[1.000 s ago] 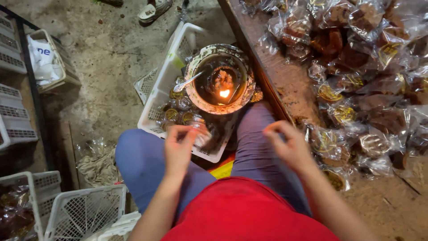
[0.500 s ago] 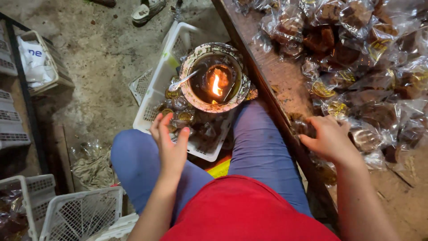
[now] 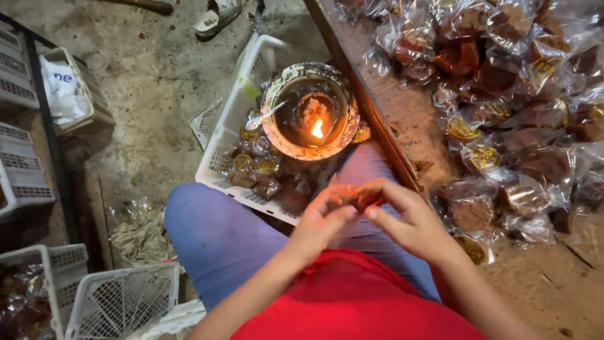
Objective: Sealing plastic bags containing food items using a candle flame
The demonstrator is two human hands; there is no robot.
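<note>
Over on the right, a wooden table (image 3: 402,126) carries a big heap of clear-wrapped brown sweets (image 3: 522,113), spread across its whole top. Below the table edge, a white plastic crate (image 3: 223,135) sits on the dirt floor, with more wrapped pieces lying inside it. Resting on that crate is a round tin bowl (image 3: 309,112) with a small flame (image 3: 318,129) burning at its middle and a spoon (image 3: 264,116) leaning on the rim. Down at the lap now: left hand (image 3: 321,223) and right hand (image 3: 412,220) meet above the blue trousers, fingertips of both pinched onto one small wrapped packet (image 3: 355,196). Its long axis runs left to right between the hands, roughly level, just short of the bowl.
</note>
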